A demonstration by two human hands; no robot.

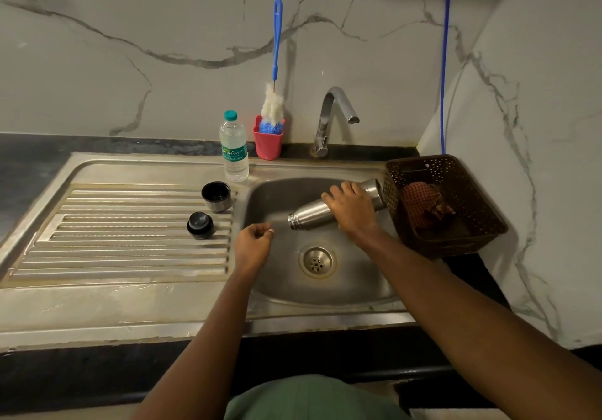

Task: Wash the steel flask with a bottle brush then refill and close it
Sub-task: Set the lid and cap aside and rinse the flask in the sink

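The right grip (353,211) wraps the brushed-steel cylindrical flask (309,216), holding it tilted with its mouth lower over the stainless sink basin (325,292), probably to drain it. The left grip (252,247) hovers loosely curled and empty near the mouth. The blue-handled bottle brush (273,106) stands untouched in a red plastic cup (267,146).

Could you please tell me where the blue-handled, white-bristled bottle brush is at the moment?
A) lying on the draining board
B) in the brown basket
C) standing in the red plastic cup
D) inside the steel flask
C: the blue-handled bottle brush stands bristles-down in the red plastic cup, just left of the chrome tap.
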